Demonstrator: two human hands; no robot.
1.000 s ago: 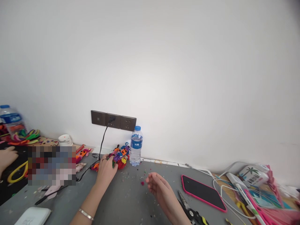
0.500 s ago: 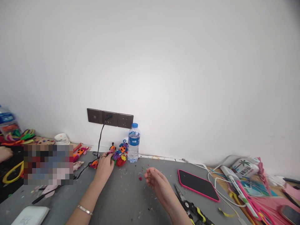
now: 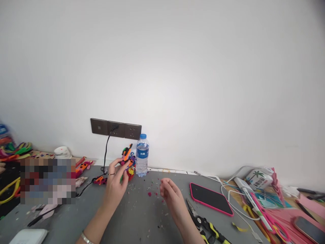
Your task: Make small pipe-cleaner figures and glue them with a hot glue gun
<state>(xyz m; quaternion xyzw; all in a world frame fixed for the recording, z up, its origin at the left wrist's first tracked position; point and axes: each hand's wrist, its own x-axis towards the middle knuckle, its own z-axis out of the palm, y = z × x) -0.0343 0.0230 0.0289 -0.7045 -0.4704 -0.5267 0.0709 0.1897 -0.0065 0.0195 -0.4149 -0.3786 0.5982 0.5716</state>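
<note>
My left hand (image 3: pixel 115 184) pinches a small fuzzy figure (image 3: pixel 127 153), orange and black with a bit of green, by its lower part between thumb and fingers. The figure is raised just above the mat. Behind those fingers sits a cluster of fuzzy figures (image 3: pixel 131 170) in purple, red and yellow, partly covered by the hand, beside a water bottle (image 3: pixel 142 159). My right hand (image 3: pixel 174 198) hovers over the mat with its fingers curled together; whatever may be inside them is hidden. Black and yellow pliers (image 3: pixel 200 222) lie beside the right forearm.
A pink-edged phone (image 3: pixel 210 199) lies right of the pliers, with white cables (image 3: pixel 230 200), pink scissors (image 3: pixel 273 222) and a wipes pack (image 3: pixel 259 179) beyond. Scraps dot the grey mat (image 3: pixel 142 217). Leftward are a black cord (image 3: pixel 85 189), another orange figure (image 3: pixel 99 180) and a white device (image 3: pixel 29 236).
My left hand has lifted the orange and black figure from beside the cluster and turned it up. My right hand stays about where it was, fingers curled closer. The view has shifted slightly.
</note>
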